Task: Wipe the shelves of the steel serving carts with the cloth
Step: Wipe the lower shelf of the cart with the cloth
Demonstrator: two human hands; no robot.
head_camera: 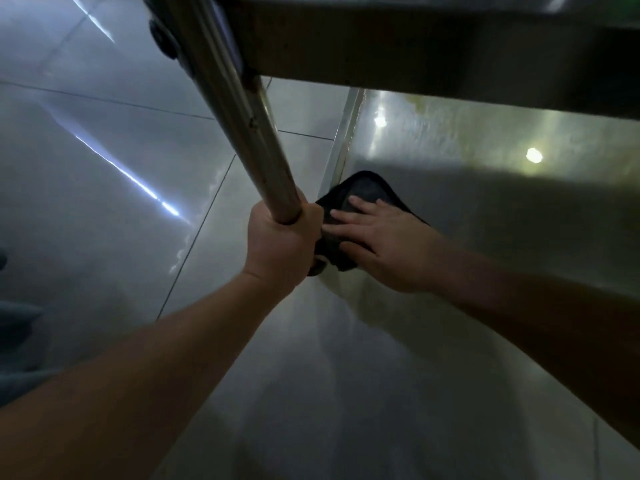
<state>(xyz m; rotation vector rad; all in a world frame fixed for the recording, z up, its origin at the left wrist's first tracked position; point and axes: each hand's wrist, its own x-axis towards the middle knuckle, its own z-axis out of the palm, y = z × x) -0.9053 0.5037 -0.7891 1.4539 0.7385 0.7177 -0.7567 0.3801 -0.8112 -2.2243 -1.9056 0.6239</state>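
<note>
My left hand (282,240) is wrapped tight around the round, polished steel upright post of the serving cart (242,109), fingers curled fully about the tube near its lower end. Just to the right of that post, my right hand (384,242) lies flat, fingers straight and slightly spread, pressing the dark, crumpled cleaning cloth (363,188) down onto the lower brushed-steel shelf (485,202). The cloth sits at the shelf's corner beside the post, touching the raised shelf edge, its far end showing beyond my fingertips. Above the post's right side runs the upper steel shelf (415,53), overhanging the lower one. Left of the post lies the glossy grey tiled floor (104,150), catching streaks of light.
</note>
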